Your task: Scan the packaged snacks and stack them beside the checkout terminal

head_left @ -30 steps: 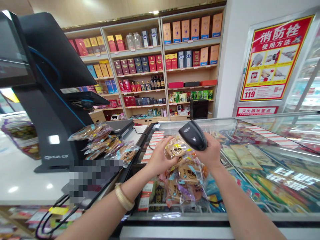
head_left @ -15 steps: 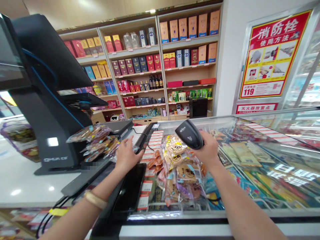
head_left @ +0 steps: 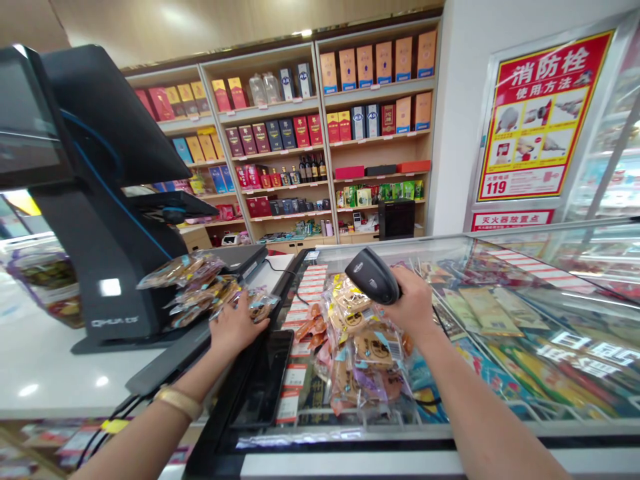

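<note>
My right hand [head_left: 413,303] is wrapped round the handle of a black barcode scanner [head_left: 373,275], whose head points up and left. Below the scanner, a heap of clear-wrapped snack packets [head_left: 367,353] lies on the glass top of a display freezer [head_left: 345,437]. At left, my left hand [head_left: 236,328] rests on the near edge of another pile of snack packets [head_left: 200,287], its fingers apart and touching the wrappers. That pile sits on the counter beside the checkout terminal's stand. A bracelet circles my left wrist.
The black checkout terminal [head_left: 110,200] stands on the white counter [head_left: 40,380], near a tub of packaged food [head_left: 47,280]. A dark phone [head_left: 265,380] lies on the freezer edge. Cables hang below the counter. Shelves of boxed goods [head_left: 280,133] line the far wall.
My left hand has moved left and down from above the gap onto the left pile of packets. The scanner in my right hand has shifted slightly left and down.
</note>
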A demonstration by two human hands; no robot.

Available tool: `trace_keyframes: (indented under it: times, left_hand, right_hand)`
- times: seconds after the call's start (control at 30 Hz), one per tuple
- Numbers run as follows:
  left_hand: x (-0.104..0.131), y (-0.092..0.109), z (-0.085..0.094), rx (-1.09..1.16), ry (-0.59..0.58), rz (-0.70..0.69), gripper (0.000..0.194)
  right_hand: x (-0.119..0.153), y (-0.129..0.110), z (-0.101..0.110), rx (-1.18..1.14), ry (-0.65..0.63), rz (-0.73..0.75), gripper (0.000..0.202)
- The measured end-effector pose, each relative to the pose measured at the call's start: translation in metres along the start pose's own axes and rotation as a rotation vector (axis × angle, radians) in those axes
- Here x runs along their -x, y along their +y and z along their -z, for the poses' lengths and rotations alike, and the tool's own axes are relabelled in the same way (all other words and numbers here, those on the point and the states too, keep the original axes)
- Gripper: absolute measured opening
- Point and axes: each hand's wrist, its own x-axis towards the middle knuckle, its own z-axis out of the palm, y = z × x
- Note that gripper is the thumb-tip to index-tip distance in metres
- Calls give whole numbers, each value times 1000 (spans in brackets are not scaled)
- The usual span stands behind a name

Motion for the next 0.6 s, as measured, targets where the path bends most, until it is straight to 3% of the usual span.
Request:
trace_keyframes:
  times: [0.17, 0.4, 0.6]
  left_hand:
    - [3, 1, 17, -7, 139, -135, 82]
    - [15, 21, 64, -15, 457, -540, 77]
    - [29, 43, 92, -64, 507, -701, 72]
  right_hand:
    - [-1, -1, 1, -18, -32, 11, 23]
    - [-5, -11, 4, -44, -143, 141, 19]
    - [-7, -17, 8, -31, -271, 194, 17]
